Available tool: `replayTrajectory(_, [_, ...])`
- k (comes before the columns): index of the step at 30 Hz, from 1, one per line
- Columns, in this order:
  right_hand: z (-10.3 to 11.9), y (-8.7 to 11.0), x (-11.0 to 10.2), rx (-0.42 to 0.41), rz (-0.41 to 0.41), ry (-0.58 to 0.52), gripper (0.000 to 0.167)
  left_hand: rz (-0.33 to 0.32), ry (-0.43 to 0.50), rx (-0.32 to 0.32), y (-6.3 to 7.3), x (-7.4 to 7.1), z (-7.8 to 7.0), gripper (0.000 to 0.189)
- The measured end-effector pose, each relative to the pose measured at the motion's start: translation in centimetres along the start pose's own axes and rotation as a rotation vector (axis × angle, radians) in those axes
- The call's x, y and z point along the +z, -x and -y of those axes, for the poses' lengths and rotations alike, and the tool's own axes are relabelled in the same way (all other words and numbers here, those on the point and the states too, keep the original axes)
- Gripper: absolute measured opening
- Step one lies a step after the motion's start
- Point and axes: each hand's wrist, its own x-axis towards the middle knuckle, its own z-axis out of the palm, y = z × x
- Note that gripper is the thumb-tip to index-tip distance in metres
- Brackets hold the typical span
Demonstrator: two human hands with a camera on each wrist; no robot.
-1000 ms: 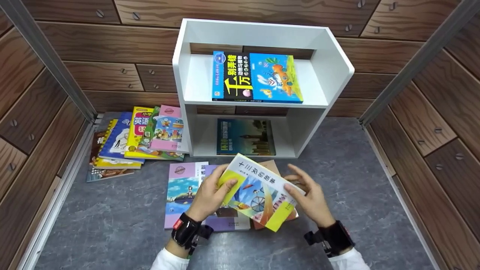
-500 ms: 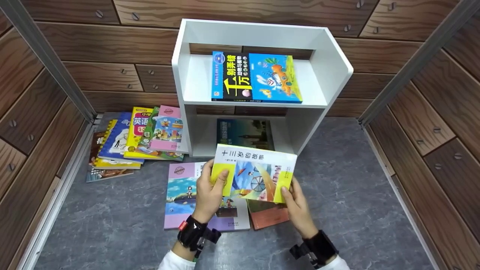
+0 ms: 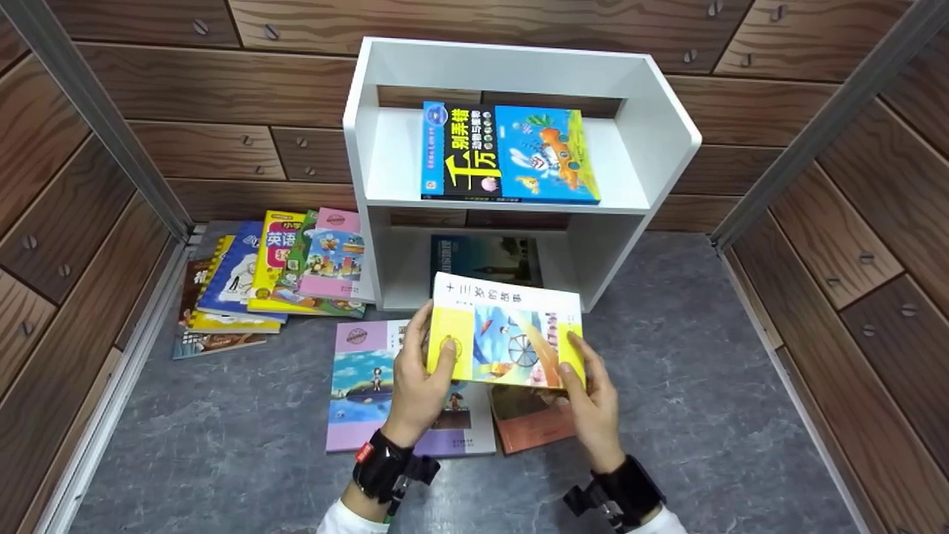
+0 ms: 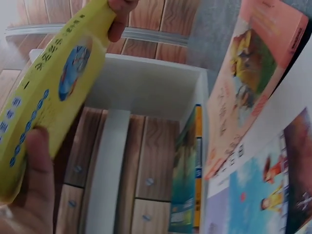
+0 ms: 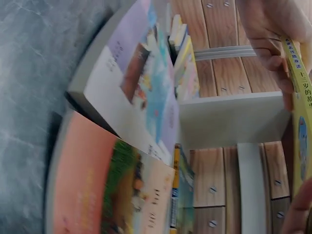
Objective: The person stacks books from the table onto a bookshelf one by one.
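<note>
A yellow and white paperback book (image 3: 511,334) is held level by both hands above the floor, just in front of the shelf. My left hand (image 3: 422,378) grips its left end, thumb on the cover and fingers beneath. The right hand (image 3: 593,400) pinches its right end in the same way. In the left wrist view the yellow book (image 4: 63,92) shows its spine side, and the right wrist view also catches the book (image 5: 302,112) edge-on. Beneath it lie a purple-bordered book (image 3: 363,386) and an orange book (image 3: 534,423), both partly covered.
A white two-tier shelf (image 3: 671,133) stands behind. A blue and black book (image 3: 511,152) lies on its upper tier, and a dark teal book (image 3: 485,256) on the lower one. Left of it several overlapping books (image 3: 278,259) are fanned out on the grey floor (image 3: 712,356).
The yellow book has turned from tilted to nearly level and moved up toward the shelf. My right hand has shifted from its upper right edge to its right end and now grips it.
</note>
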Motion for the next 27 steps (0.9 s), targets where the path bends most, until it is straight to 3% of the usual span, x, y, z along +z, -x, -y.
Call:
replayTrajectory(4, [0.9, -0.2, -1.0, -0.007, 0.099, 0.084, 0.086, 0.1, -0.063, 0.018, -0.2, -0.7, -0.8, 0.091])
replayTrajectory(8, [1.4, -0.5, -1.9, -0.133, 0.161, 0.249, 0.097, 0.185, -0.067, 0.002, -0.4, -1.5, -1.9, 0.114])
replayTrajectory(11, [1.9, -0.8, -2.3, -0.219, 0.128, 0.356, 0.089, 0.252, -0.075, -0.001, -0.6, -2.2, -2.8, 0.126])
replayTrajectory(14, [2.5, -1.2, -2.4, -0.293, 0.072, 0.462, 0.086, 0.3, -0.124, 0.027, -0.9, -2.6, -3.6, 0.127])
replayTrajectory(20, [3.7, -2.6, -2.7, -0.476, 0.016, 0.599, 0.084, 0.293, -0.279, 0.054, -1.7, -2.9, -5.2, 0.106])
replayTrajectory(27, [5.9, -4.5, -3.1, -0.586, 0.038, 0.652, 0.092, 0.271, -0.341, 0.182, -3.4, -3.0, -6.9, 0.104])
